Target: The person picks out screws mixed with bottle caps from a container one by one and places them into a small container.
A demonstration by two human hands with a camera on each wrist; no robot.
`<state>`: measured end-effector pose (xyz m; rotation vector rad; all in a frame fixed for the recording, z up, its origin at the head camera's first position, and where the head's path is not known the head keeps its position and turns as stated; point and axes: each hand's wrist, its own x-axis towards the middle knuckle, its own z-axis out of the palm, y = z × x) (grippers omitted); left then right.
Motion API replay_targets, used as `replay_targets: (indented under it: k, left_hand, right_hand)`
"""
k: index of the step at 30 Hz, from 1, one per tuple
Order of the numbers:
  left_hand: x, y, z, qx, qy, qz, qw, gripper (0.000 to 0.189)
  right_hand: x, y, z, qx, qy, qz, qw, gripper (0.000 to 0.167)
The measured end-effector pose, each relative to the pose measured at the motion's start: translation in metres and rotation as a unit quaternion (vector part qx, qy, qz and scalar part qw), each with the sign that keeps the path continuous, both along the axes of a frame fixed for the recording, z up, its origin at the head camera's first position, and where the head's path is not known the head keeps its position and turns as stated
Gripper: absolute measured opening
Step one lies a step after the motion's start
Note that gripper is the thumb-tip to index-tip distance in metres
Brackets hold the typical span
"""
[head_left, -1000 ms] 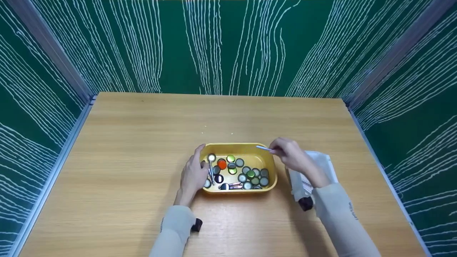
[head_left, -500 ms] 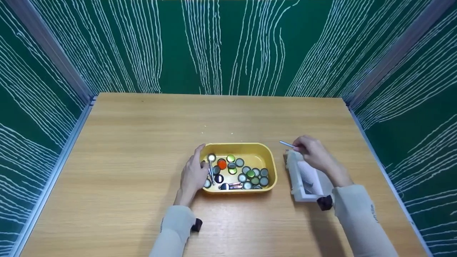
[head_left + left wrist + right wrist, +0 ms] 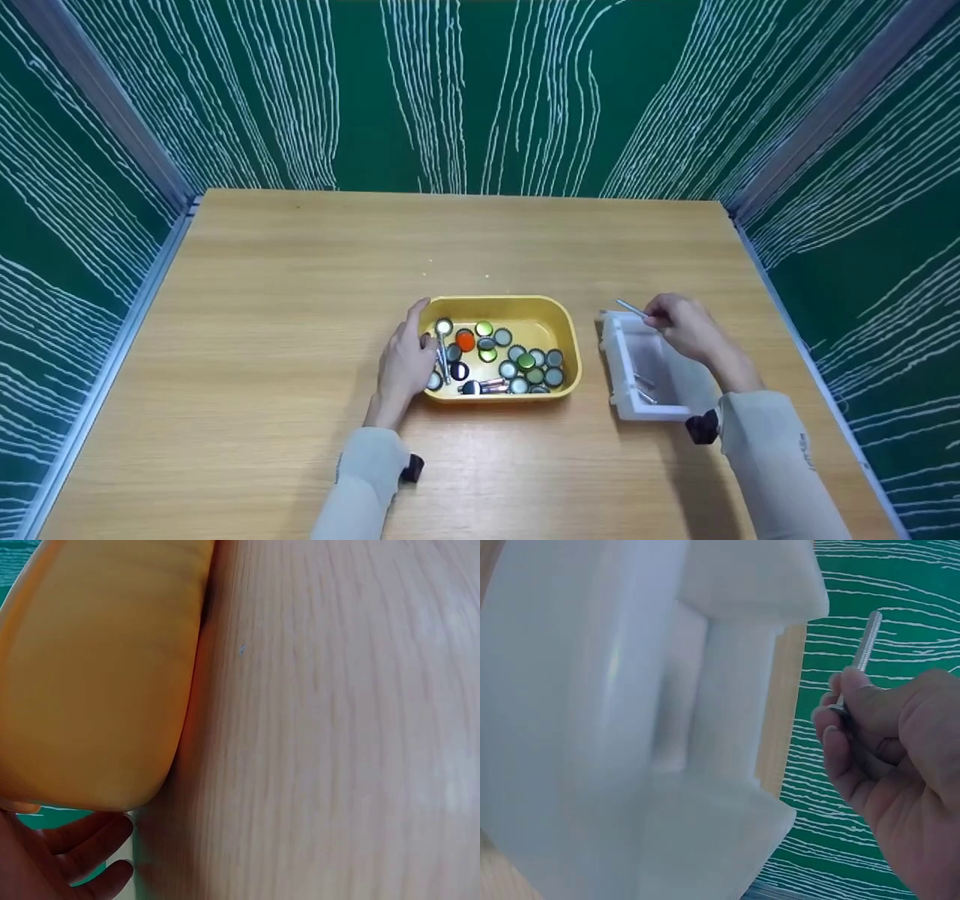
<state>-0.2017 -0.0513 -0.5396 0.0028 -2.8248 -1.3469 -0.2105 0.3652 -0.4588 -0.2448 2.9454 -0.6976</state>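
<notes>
In the head view my left hand holds the left end of a yellow plastic box, thumb over the rim and fingers along the outside wall. Inside lie several bottle caps, mostly grey and green with one orange, and a few silver bolts. My right hand pinches a bolt by its head end between thumb and fingers, threaded shank pointing away. That hand is above the far right part of a white plastic box, where a few bolts lie near the front.
Both boxes stand on a wooden table, a gap between them. Tiny pale specks dot the surface behind the yellow box. Green panels with white wavy lines enclose the table at the back and sides.
My right hand has carried the bolt rightward from above the yellow box's far right corner to above the white box. My left hand has stayed at the yellow box.
</notes>
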Motion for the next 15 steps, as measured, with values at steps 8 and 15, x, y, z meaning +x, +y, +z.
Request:
replay_targets:
  k: [8,15]
  left_hand:
    - [-0.0009,0.0,0.0006,0.008,-0.003,-0.004,1.0,0.064]
    - [-0.0011,0.0012,-0.0001,0.008,-0.005,-0.004,0.9999,0.064]
  right_hand:
    - [0.0001,0.005,-0.0035,0.017,-0.024,0.003,0.9996,0.011]
    - [0.0029,0.0053,-0.0085,0.04,-0.067,-0.011,0.9969,0.016]
